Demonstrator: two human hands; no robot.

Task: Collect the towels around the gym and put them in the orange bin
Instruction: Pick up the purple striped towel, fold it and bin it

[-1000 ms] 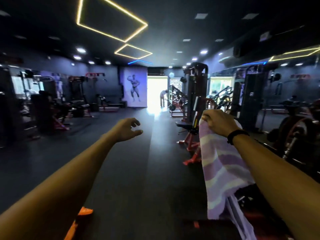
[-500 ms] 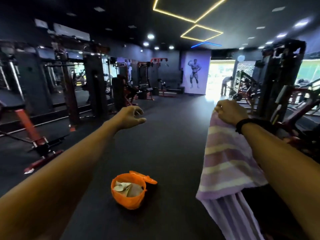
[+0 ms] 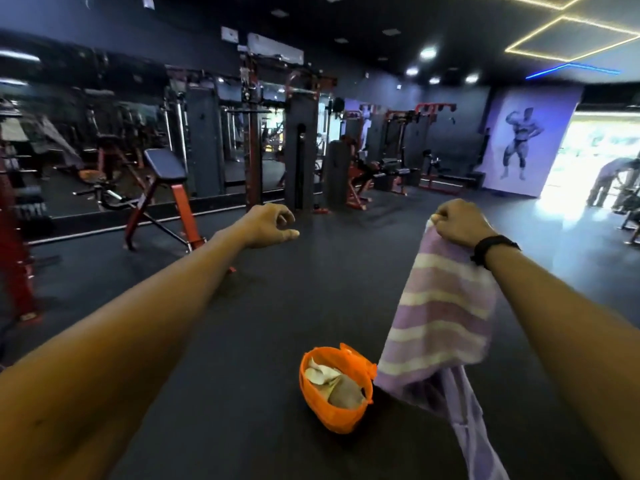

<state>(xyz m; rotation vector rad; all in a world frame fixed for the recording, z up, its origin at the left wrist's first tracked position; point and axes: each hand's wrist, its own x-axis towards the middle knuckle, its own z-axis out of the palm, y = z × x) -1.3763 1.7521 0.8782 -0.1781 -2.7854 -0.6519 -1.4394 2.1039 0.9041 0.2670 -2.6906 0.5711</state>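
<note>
Along the left edge stands red-framed gym equipment, with an incline bench (image 3: 166,195) on red legs just in front of the mirrored wall. The left hand (image 3: 268,226) reaches out over the dark rubber floor (image 3: 242,393), fingers loosely curled and holding nothing. A wide stretch of bare floor runs between the two arms toward the far machines. The orange bin (image 3: 334,396) sits on the floor low in the middle, already holding pale cloths, its rim just beside the hanging edge of the purple-and-white striped towel (image 3: 446,306). The right hand (image 3: 462,221), a black band on its wrist, clenches the towel's top corner. A bright doorway (image 3: 602,147) opens at far right.
</note>
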